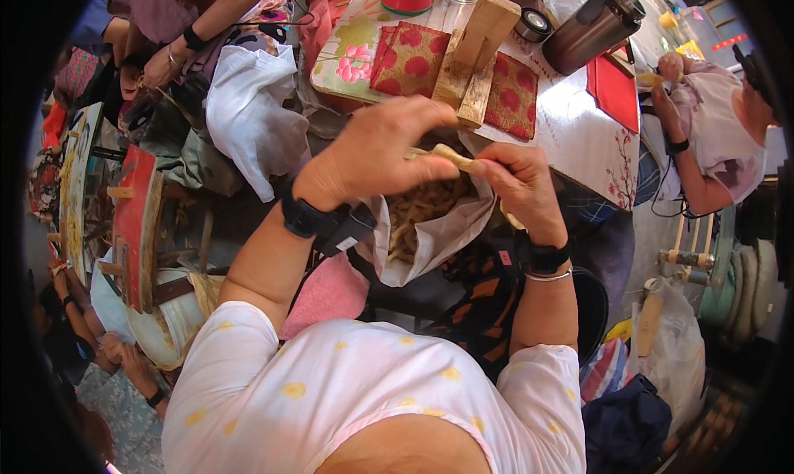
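Observation:
A pale straw-coloured braid (456, 157) runs between my two hands above an open white cloth bag. My right hand (526, 184) pinches it between thumb and fingers, and a short piece shows below that palm. On the other side, my left hand (376, 151) arches over the braid's left end, fingers apart from the thumb. A thin piece of the strand lies by that thumb; whether the thumb presses on it is hard to see. In the white cloth bag (434, 246) below lies a heap of similar pale braid (411, 217), partly hidden by my hands.
Ahead stands a table (566, 131) with a wooden block stand (475, 60), red-and-gold cloth squares (413, 56) and a dark steel flask (594, 29). A person (711, 118) sits at the right; others work at the left. A pink cloth (329, 296) lies near my left forearm.

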Motion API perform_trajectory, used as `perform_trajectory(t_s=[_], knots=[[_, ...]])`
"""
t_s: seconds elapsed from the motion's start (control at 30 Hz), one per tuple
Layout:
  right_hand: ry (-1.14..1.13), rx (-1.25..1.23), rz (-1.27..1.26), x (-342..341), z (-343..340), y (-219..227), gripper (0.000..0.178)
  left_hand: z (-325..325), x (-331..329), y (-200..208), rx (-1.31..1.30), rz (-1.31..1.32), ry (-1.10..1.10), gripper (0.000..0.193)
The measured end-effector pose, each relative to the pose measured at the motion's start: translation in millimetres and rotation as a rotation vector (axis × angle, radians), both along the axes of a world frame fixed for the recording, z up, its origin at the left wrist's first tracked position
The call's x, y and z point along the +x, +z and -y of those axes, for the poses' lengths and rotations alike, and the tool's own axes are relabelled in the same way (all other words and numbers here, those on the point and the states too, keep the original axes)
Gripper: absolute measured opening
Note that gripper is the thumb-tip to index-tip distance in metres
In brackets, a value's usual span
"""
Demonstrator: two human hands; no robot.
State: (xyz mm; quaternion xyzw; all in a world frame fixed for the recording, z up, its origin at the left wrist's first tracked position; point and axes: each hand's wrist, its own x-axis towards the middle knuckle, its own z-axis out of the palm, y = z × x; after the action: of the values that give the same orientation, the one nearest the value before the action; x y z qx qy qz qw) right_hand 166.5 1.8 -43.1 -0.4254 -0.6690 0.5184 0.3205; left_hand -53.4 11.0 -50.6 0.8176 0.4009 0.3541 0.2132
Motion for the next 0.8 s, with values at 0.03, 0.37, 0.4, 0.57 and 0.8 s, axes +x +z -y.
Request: perform_trajectory(t_s=[0.03, 0.37, 0.4, 0.57, 0.8], knots=[[0.017, 0.075, 0.027, -2, -2, -8, 0.010, 2, 8, -3, -0.010, -0.014, -0.110, 0.027], [-0.128, 0.202, 0.102, 7, -29, -3, 0.013, -33, 3, -4, -0.206, -0.056, -0.137, 0.014], [-0.200, 0.260, 0.086, 3, -38, -3, 0.013, -39, 6, -4, -0.203, -0.057, -0.137, 0.014], [-0.433, 0.329, -0.016, -17, -77, -26, 0.016, -65, 18, -15, 0.002, 0.051, 0.225, 0.014], [-0.421, 0.532, 0.531, -17, -79, -25, 0.018, -57, 19, -18, 0.017, -0.150, 0.292, 0.018]])
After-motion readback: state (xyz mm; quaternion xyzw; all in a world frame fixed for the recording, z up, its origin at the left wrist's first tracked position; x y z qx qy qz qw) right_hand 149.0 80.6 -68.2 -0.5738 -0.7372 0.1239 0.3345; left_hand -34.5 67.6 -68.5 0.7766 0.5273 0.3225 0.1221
